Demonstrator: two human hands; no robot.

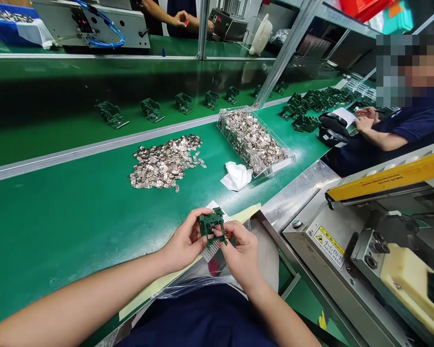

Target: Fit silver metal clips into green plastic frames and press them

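Close to the table's front edge, my left hand (184, 241) grips a dark green plastic frame (211, 224) by its left side. My right hand (241, 248) pinches at the frame's lower right corner; whether a small part sits between those fingertips is hidden. Under the frame lies a light, ridged strip (211, 251). Farther in on the green table is a loose pile of small metal pieces (162, 164). To its right stands a clear plastic box (255, 140) filled with similar pieces, and a crumpled white tissue (236, 176) lies beside the box.
Several green frames (152, 111) stand in a row on the belt behind the metal rail. A machine (321, 231) with a yellow sensor bar stands close on my right. At the far right sits a co-worker (394, 130) near heaped green frames (311, 103).
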